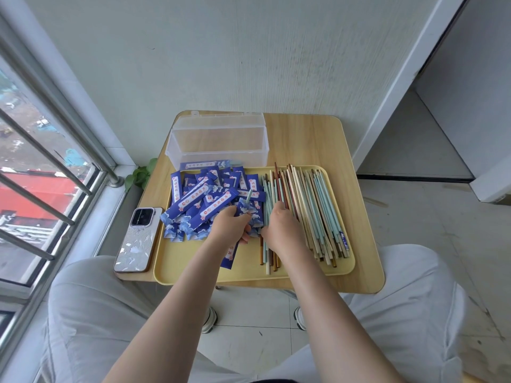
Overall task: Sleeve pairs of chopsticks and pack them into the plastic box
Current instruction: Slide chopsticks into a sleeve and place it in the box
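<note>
Left hand (231,223) fingers around sleeve (245,210), right hand (279,225) on chopsticks (312,205)

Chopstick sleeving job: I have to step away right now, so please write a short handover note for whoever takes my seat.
Left hand: grips a blue sleeve with a pale green chopstick poking out of its top.
Right hand: reaching into the loose chopsticks; whether it has hold of one cannot be seen.
Layout: yellow tray holds the empty sleeve pile on its left and the chopsticks on its right. The plastic box stands open behind the tray.
Done: one sleeve partly filled; nothing visible in the box.
Left: finish this pair, box it, then work through the rest.
</note>
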A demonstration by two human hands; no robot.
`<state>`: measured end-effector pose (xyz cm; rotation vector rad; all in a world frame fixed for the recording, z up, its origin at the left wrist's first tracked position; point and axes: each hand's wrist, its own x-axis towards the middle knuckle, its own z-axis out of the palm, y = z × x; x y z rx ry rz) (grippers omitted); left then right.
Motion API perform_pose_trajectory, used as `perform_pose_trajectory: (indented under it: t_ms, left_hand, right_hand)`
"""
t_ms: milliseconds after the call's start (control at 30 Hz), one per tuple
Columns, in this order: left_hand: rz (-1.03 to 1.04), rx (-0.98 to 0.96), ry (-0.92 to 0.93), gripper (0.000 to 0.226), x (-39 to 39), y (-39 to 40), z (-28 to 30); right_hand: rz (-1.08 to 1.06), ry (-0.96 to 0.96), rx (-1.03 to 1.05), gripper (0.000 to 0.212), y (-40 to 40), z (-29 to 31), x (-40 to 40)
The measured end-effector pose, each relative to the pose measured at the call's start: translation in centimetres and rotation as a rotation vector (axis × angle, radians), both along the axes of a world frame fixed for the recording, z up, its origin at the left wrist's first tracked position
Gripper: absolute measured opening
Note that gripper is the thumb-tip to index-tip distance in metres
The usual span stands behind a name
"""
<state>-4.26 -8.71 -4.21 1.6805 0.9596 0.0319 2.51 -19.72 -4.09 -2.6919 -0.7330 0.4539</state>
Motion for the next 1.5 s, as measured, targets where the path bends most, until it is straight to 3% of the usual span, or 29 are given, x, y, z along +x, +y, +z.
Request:
perform_pose_trajectory:
  t_ms: [133, 367, 500, 600, 767, 1067, 1267, 1500]
  left_hand:
    - [0.017, -0.018, -0.023, 0.015, -0.2, -0.1, 0.3]
    - [0.042, -0.044, -0.099, 0.017, -0.2, -0.4, 1.4]
    - [0.050, -0.063, -0.109, 0.014, 0.0, -0.6, 1.8]
    - [0.058, -0.067, -0.116, 0.012, 0.0, -0.7, 1.9]
    - [0.061, -0.099, -0.112, 0.015, -0.2, -0.6, 1.9]
    - [-0.017, -0.021, -0.014, 0.019, -0.3, -0.7, 1.4]
    - [-0.245, 0.135, 0.175, 0.018, -0.5, -0.8, 2.0]
    - [-0.320, 0.126, 0.113, 0.017, -0.4, -1.3, 2.0]
  right_hand:
    - [-0.073, -0.016, 0.049, 0.044, -0.5, 0.5, 0.3]
    - [-0.132, -0.106, 0.049, 0.014, -1.0, 2.6, 1.7]
    - [-0.150, -0.207, 0.038, 0.011, -1.2, 3.2, 2.0]
    - [-0.234, -0.172, 0.295, 0.013, -1.1, 3.1, 2.2]
    - [-0.453, 0.079, 0.799, 0.023, -0.7, 3.5, 2.6]
    - [-0.523, 0.083, 1.194, 0.019, -0.7, 5.1, 2.4]
    - [-0.580, 0.096, 1.211, 0.022, -0.7, 4.8, 2.4]
    - [-0.527, 0.069, 1.047, 0.018, -0.7, 4.0, 2.5]
